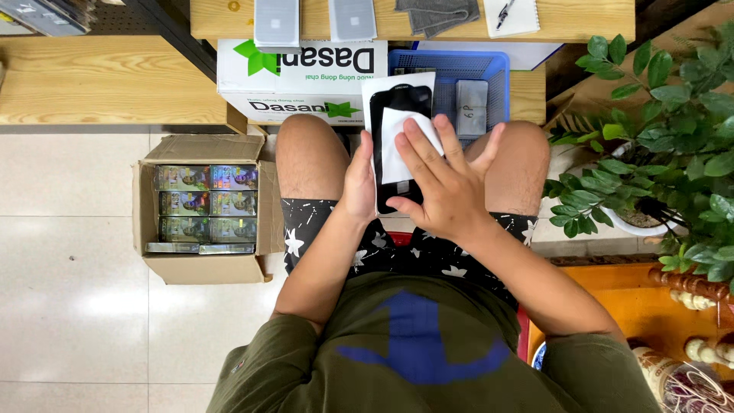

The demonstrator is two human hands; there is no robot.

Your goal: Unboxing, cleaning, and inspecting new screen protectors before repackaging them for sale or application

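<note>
I sit with a black phone (pixel 399 103) held upright over my lap, a white card behind its top. My left hand (pixel 358 183) grips the phone's left edge. My right hand (pixel 443 180) lies flat on the screen and presses a white wipe (pixel 397 141) against the glass with spread fingers. The lower part of the phone is hidden under my right hand.
An open cardboard box (pixel 200 268) of small packs stands on the tiled floor at my left. Ahead are a white carton (pixel 302 84), a blue basket (pixel 474 65) and a wooden bench (pixel 107 80). A potted plant (pixel 657 130) crowds my right side.
</note>
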